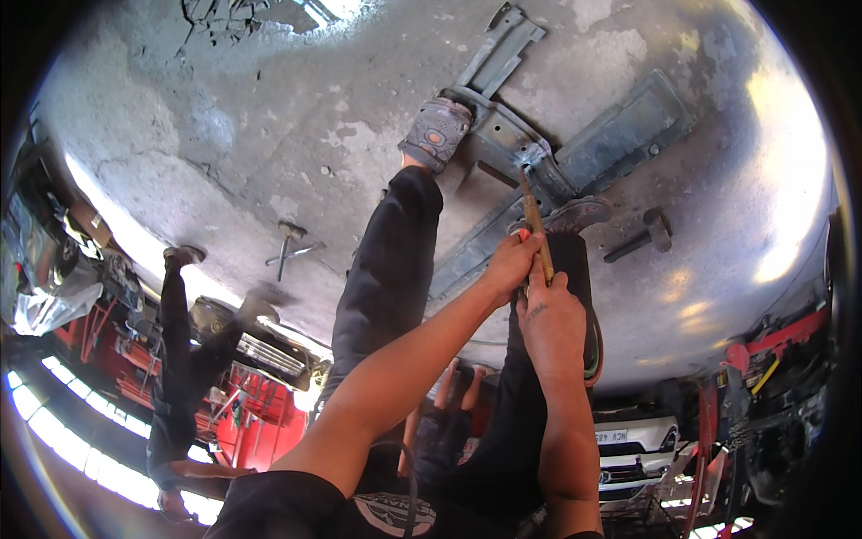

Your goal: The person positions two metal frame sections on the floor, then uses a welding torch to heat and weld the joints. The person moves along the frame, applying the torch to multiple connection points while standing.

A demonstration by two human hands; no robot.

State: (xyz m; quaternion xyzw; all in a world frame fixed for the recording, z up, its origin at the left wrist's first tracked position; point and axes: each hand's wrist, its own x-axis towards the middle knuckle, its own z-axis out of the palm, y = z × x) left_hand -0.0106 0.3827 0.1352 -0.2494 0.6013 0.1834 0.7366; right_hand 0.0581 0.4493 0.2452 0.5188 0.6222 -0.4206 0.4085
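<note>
My left hand and my right hand both grip a thin brown stick-like tool. Its far tip touches a grey metal frame part lying on the concrete floor, where a small bright spot shows. My left hand is higher on the tool and my right hand is just below it. My dark-trousered legs stretch toward the part. One grey shoe stands on the part's end, and the other shoe rests beside the tool.
A hammer lies on the floor right of the frame part, and a small metal tool lies to the left. Another person in dark clothes stands at left by red equipment. A white car is at lower right.
</note>
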